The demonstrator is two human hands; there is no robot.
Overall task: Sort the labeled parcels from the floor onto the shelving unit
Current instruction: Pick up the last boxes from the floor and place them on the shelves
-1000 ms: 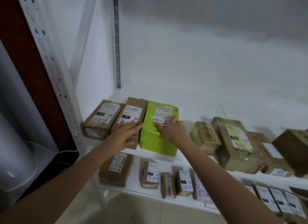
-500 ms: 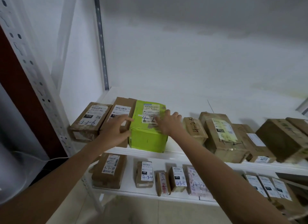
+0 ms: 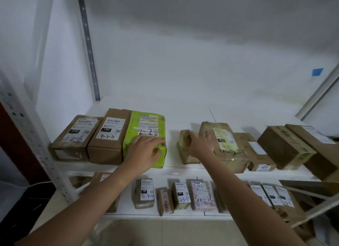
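The green parcel (image 3: 145, 135) marked 4-2-2 lies on the upper shelf (image 3: 172, 169), third from the left and touching the brown box marked 4-2-71 (image 3: 108, 135); the placement appears to follow the written codes. Its long axis runs near to far, label up and readable from the front. The left hand (image 3: 145, 150) rests flat on its near right corner, fingers spread, gripping nothing. The right hand (image 3: 200, 145) cups a small tan parcel (image 3: 184, 146) further right, probably to shift it.
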